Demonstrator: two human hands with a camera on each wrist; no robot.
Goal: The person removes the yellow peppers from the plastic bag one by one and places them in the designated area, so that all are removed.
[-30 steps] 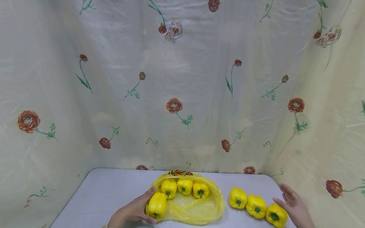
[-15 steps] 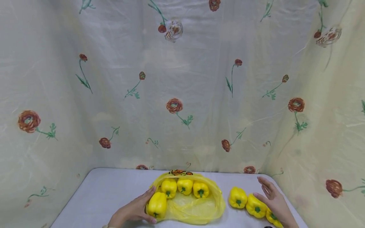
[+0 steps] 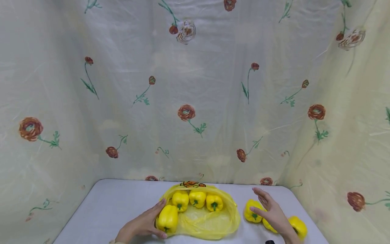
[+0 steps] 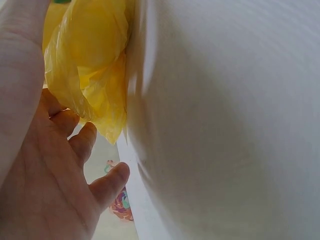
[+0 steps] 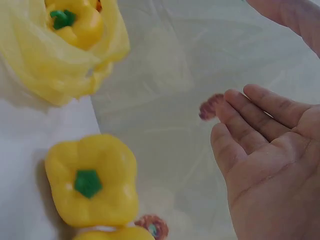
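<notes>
A yellow plastic bag [image 3: 207,234] lies on the table with its mouth spread toward me. Inside it sit several yellow bell peppers [image 3: 214,203], three toward the back and one at the left. My left hand [image 3: 146,220] grips the bag's left side around that left pepper, thumb in front and fingers behind. The left wrist view shows the fingertips [image 4: 85,137] at the bag's film. My right hand [image 3: 272,211] hovers over the row of three loose peppers, fingers extended, holding nothing. In the right wrist view a loose pepper [image 5: 92,182] stands apart from the palm.
The loose peppers form a slanting row right of the bag, the nearest pepper [image 3: 298,227] close to the table's right side. A white table [image 3: 122,200] is enclosed by a flower-print curtain [image 3: 213,135] at the back and both sides.
My right hand has moved left, from beside the right end of the loose row to over its middle and left peppers. The left hand, bag and peppers have stayed put.
</notes>
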